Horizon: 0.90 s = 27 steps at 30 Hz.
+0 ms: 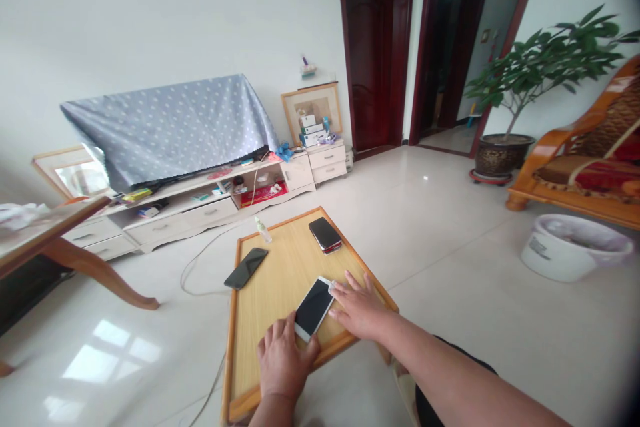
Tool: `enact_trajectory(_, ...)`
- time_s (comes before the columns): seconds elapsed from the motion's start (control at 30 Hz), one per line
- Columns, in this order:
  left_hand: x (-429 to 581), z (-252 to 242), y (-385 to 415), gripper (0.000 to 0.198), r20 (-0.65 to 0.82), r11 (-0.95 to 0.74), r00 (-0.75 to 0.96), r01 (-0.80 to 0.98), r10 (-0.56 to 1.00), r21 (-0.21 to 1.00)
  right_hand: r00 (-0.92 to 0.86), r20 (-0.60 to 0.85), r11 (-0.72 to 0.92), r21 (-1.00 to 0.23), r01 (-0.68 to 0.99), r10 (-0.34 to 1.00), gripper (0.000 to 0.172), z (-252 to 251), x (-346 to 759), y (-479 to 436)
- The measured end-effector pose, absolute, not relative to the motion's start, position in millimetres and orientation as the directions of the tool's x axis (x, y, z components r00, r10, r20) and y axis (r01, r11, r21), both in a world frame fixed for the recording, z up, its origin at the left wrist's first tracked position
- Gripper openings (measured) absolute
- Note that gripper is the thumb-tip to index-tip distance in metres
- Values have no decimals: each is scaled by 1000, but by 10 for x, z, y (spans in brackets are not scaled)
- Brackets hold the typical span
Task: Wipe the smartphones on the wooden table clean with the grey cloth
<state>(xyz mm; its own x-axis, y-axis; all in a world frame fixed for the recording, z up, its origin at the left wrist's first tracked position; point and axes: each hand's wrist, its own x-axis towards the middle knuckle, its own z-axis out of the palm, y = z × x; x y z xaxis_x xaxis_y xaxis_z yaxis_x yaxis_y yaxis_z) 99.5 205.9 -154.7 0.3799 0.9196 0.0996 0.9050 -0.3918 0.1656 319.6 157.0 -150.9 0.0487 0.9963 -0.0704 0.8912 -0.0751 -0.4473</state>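
A white smartphone (pixel 314 309) with a dark screen lies face up near the front edge of a small wooden table (pixel 275 267). My left hand (pixel 285 357) grips its near end, thumb on one side and fingers on the other. Over the phone's far right corner, my right hand (pixel 359 303) reaches with fingers spread, the fingertips touching that corner. Something small and pale shows under those fingertips; I cannot tell what it is. A black smartphone (pixel 246 268) lies to the left. Farther back are a stack of dark phones (pixel 325 235) and a small clear bottle (pixel 263 230).
A low white cabinet (pixel 210 213) with a cloth-covered shape (pixel 175 127) stands along the wall. A white cable (pixel 193 292) runs over the floor on the left. At right are a white bucket (pixel 550 257), a potted plant (pixel 503 157) and a wooden sofa (pixel 565 180).
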Motion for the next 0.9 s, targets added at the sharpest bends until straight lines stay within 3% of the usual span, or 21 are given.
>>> enact_trajectory(0.17,1001,-1501,2013,54,103,-385,373,908,922,167,92,-56,-108,-437,893,994,64,-1446,2945,1822)
enact_trajectory(0.37,989,-1500,2002,51,91,-380,369,903,925,202,-146,23,140,-474,869,989,61,-1516,2568,1726)
enact_trajectory(0.67,843,-1538,2045,63,48,-396,397,884,916,248,71,78,-13,-575,818,994,44,-1395,2810,1874)
enact_trajectory(0.9,773,-1428,2145,63,45,-464,467,857,883,224,-85,23,85,-500,862,996,43,-1534,2665,1790)
